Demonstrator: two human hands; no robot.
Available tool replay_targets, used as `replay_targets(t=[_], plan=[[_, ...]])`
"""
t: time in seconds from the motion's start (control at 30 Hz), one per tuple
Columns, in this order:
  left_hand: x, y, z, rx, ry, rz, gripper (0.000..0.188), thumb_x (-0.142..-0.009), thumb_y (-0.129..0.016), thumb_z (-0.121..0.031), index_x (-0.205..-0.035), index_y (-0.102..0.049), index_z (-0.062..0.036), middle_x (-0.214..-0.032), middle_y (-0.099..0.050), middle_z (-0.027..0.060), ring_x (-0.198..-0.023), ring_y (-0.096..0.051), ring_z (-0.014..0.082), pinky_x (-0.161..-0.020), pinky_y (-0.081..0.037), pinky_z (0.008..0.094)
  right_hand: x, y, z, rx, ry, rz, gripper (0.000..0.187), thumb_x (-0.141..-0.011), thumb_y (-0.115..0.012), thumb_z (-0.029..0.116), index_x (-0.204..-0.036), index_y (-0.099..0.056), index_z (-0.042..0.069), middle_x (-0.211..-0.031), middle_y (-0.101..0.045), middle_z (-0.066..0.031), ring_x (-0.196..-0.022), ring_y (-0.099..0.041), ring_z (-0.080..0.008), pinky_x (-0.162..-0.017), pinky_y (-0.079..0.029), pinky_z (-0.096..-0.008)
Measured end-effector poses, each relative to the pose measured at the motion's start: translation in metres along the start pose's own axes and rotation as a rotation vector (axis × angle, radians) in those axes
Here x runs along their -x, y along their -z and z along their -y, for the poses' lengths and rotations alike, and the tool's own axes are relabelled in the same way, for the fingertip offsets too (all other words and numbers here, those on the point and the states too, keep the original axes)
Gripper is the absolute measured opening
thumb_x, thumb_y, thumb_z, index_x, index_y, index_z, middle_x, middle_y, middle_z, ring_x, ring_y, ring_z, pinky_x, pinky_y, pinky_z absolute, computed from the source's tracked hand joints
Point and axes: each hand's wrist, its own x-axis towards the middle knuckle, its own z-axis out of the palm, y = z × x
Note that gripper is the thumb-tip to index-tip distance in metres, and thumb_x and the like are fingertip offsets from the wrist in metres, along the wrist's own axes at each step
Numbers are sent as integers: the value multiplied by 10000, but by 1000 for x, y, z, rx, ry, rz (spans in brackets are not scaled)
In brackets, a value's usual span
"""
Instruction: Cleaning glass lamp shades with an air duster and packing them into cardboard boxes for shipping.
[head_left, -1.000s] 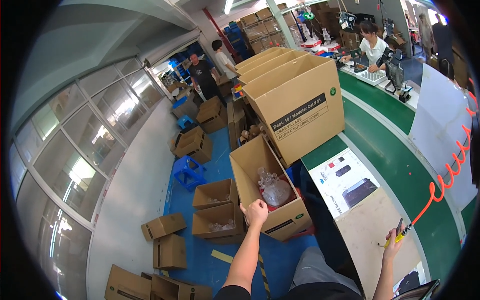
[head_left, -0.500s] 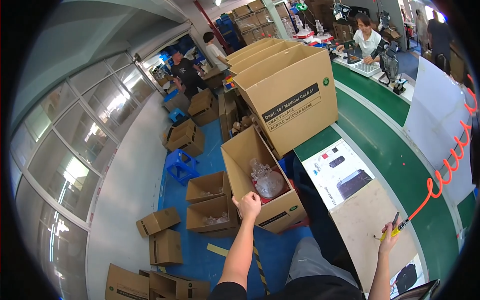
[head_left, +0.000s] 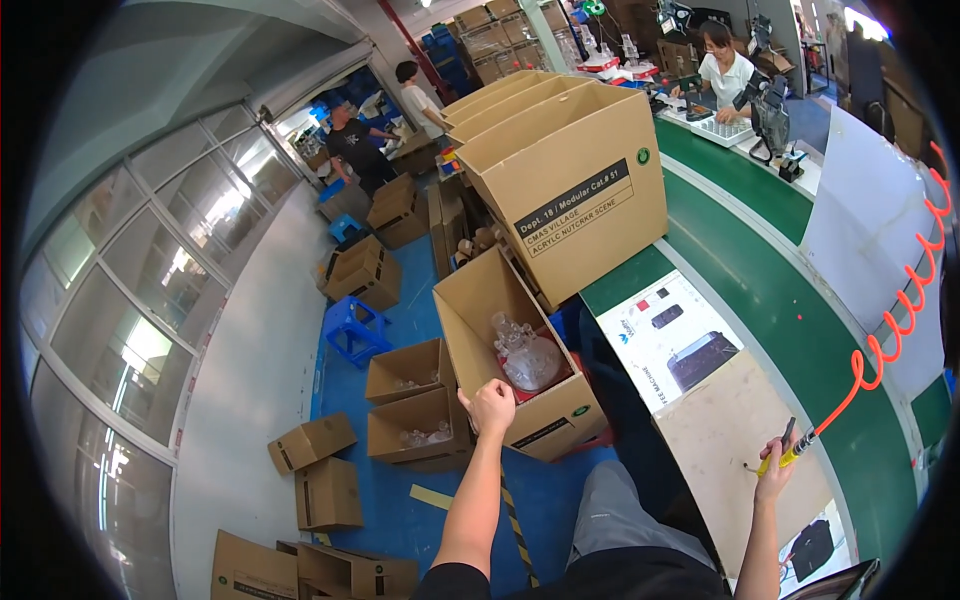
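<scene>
Reaching fwd w/ L arm, nearly straight, holding L hand back-up at near L corner of open carton; keeping fingers folded in together, can't tell whether pinching the rim. Bending R arm a bit, wrapping R hand fingers around yellow air gun, nozzle pointing L, above brown cardboard sheet. Seeing clear ornament inside open carton, w/ red piece under it, just past L hand.

Vs. 1 s ago: same hold on air gun, L hand at same corner; whole view shifted L and slightly up. In bkgd, person in dark top now turned sideways w/ arm out, formerly facing this way.

On R, green belt curving past bench; row of tall cartons beyond open carton. On L, blue floor w/ smaller cartons & blue stool, then windowed wall. Across belt, co-worker in white top at white tray.
</scene>
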Motion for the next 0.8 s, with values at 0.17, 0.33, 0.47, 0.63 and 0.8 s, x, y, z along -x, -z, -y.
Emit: replay_targets(t=[0.17,0.33,0.47,0.63,0.8], plan=[[0,-1,5,-14,-19,-17,253,-856,-532,-267,-766,-703,-104,-690,-671,103,-712,-642,308,-1107,-188,522,0,-1,3,4,23,2,407,-950,-460,68,-1349,-404,9,-796,-484,-26,-652,-488,-90,-589,-395,-210],[-1,-1,2,-27,-6,-4,261,-861,-516,-255,-724,-680,-104,-706,-671,124,-722,-641,325,-1128,-156,526,-3,-5,4,8,17,5,388,-953,-468,78,-1331,-413,9,-789,-484,-25,-647,-488,-91,-587,-394,-210],[-1,-2,2,-14,-14,-34,268,-862,-510,-252,-717,-675,-98,-684,-661,130,-710,-635,331,-1127,-161,528,-3,-6,6,-17,-8,3,407,-949,-470,68,-1345,-405,1,-812,-485,-27,-664,-489,-93,-602,-401,-216],[0,-1,0,-6,-19,-25,270,-862,-510,-251,-719,-675,-93,-684,-662,127,-701,-628,335,-1130,-160,522,-3,-3,9,-7,0,14,401,-958,-461,82,-1347,-403,2,-807,-482,-27,-662,-488,-97,-596,-396,-215],[3,-2,2,4,-26,-21,271,-860,-511,-252,-718,-676,-90,-681,-661,127,-696,-625,343,-1135,-153,519,-3,-3,6,6,-21,1,409,-956,-460,82,-1352,-399,-2,-807,-483,-24,-666,-490,-96,-600,-399,-218]])
